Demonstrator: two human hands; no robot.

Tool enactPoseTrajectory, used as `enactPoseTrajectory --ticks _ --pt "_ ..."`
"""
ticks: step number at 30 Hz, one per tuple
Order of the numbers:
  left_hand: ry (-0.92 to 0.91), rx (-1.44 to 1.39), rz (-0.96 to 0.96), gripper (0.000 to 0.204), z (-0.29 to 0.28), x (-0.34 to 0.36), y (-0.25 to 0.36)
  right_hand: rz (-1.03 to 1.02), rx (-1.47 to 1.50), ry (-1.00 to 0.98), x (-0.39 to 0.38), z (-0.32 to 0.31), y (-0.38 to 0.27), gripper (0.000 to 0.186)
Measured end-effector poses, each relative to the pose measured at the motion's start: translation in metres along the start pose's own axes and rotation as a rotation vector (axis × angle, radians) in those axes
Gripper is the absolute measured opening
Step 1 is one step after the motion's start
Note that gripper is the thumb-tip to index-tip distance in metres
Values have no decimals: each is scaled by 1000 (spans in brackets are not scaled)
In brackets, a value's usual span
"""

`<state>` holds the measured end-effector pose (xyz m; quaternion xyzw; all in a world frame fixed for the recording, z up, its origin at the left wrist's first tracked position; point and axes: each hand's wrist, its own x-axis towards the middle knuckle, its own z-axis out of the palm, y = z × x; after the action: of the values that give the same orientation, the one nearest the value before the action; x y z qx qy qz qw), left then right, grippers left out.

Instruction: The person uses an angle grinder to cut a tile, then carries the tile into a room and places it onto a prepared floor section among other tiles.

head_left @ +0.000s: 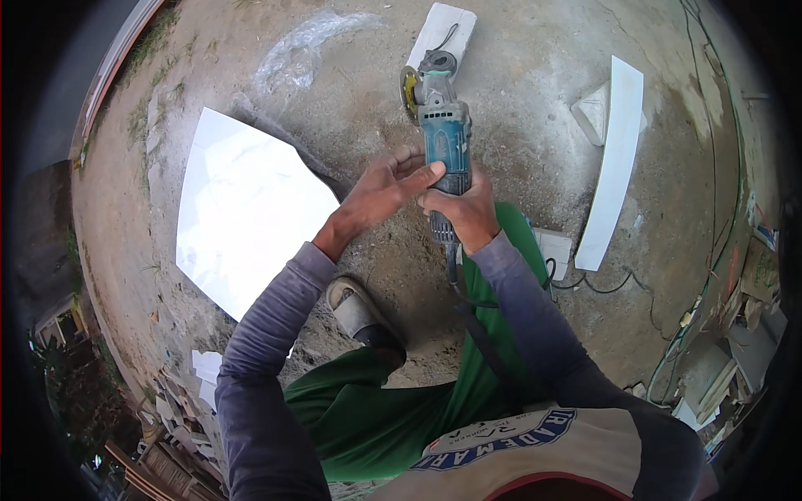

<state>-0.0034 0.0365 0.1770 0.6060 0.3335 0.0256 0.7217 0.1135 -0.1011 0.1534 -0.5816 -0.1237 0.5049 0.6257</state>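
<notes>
A teal and black angle grinder [447, 150] points away from me, with a yellow-rimmed disc [409, 93] on the left of its head. My right hand [464, 209] is wrapped round the lower part of its body. My left hand [397, 188] reaches to the grinder's left side with its thumb on the teal body; its other fingers are bent and partly hidden behind the thumb. The black cord runs down from the grinder and curls off to the right. A pale block [443, 25] lies just beyond the grinder's head.
A large white panel [246, 209] lies at the left, and a long white strip [610, 159] at the right beside pale blocks [589, 113]. Crumpled plastic [305, 50] is on the dusty ground [351, 100]. Boards and scrap [735, 342] are piled along the right edge. My sandaled foot [359, 313] is below.
</notes>
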Motion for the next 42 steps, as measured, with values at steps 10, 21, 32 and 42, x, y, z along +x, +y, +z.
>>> enactPoseTrajectory --ticks 10,21,32,42 --pt "764 -89 -107 59 18 -97 -63 -88 -1086 -58 -73 91 50 72" --pt "568 -287 247 50 -23 -128 -39 -121 -581 -253 -58 118 39 45" --pt "627 -361 287 38 -12 -106 -42 -168 -826 -19 -55 114 33 60" --pt "596 -340 239 45 5 -84 -22 -100 -870 80 -52 97 20 62"
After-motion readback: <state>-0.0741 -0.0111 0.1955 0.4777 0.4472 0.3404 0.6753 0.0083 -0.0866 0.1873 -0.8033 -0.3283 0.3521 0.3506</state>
